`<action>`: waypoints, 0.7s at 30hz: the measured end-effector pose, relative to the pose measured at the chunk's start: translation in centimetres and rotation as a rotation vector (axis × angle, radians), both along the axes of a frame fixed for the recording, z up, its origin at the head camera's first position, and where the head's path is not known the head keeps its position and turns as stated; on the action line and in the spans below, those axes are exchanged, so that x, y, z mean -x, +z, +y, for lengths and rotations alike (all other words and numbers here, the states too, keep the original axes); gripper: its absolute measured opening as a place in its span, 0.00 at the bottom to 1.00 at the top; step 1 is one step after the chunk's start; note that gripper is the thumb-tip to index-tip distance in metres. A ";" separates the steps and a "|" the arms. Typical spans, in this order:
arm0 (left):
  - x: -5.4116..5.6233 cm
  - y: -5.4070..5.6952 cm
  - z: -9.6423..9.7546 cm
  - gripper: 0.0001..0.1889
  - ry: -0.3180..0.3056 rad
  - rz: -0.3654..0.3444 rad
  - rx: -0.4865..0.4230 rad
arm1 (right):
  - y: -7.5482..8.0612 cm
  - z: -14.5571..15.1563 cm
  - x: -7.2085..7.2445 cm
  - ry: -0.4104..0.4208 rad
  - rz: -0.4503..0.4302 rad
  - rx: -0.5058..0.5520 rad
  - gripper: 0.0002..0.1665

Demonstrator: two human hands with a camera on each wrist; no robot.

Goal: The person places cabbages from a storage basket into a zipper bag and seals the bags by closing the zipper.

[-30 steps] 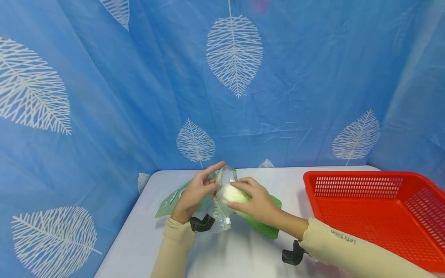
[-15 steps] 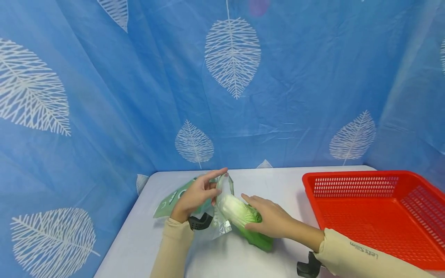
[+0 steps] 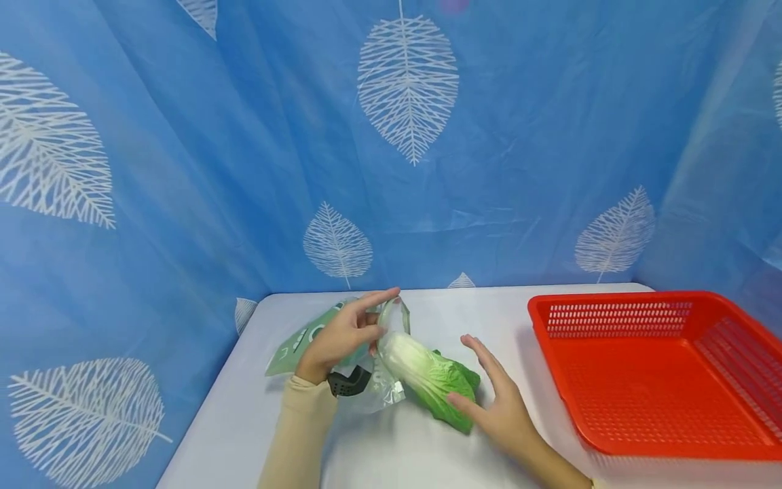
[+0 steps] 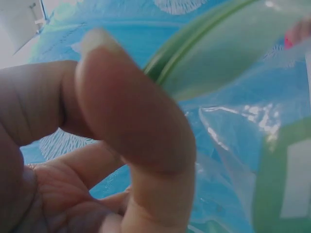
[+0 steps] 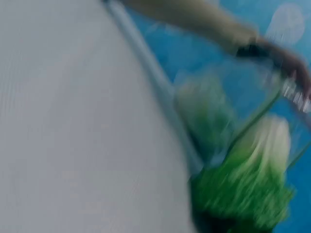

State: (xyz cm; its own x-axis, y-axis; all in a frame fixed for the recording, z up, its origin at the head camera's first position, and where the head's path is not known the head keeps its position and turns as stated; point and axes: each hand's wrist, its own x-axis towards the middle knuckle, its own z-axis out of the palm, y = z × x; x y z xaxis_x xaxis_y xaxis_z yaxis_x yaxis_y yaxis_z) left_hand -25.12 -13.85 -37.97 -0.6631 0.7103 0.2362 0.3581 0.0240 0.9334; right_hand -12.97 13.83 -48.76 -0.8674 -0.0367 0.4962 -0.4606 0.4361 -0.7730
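Observation:
My left hand pinches the rim of a clear resealable bag with green print; its thumb and curled finger show large in the left wrist view, beside the green-edged bag mouth. A napa cabbage, white at the stem and green at the leaves, lies slanted with its stem end right at the bag's mouth. In the right wrist view the cabbage is blurred, leaves nearest. My right hand is spread at the leafy end, thumb close to the leaves, holding nothing.
A red plastic basket stands to the right on the white table. The green printed part of the bag spreads to the left. Behind the table hangs a blue curtain with white leaf patterns.
My right hand has let go of the cabbage and drawn back right and toward me, fingers spread. The cabbage's leafy end is now uncovered. My left hand keeps its pinch on the bag.

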 end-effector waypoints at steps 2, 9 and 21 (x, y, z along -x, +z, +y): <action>0.0 0.0 -0.1 0.36 0.014 -0.017 0.003 | -1.7 0.6 1.2 -0.005 -0.025 -0.032 0.58; 0.3 -0.1 0.0 0.36 0.031 -0.007 -0.007 | -4.7 1.2 3.8 0.171 -0.157 -0.097 0.71; 0.6 -0.4 0.2 0.35 -0.004 0.033 -0.016 | -4.4 0.5 3.9 0.074 -0.070 -0.242 0.67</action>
State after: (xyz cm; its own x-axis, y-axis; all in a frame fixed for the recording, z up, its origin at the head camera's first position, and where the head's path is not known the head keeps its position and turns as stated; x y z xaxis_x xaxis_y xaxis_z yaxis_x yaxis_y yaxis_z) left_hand -25.73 -13.62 -38.41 -0.6522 0.7087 0.2690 0.3889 0.0082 0.9213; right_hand -16.88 14.28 -53.20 -0.8899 -0.2114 0.4042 -0.4472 0.5795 -0.6813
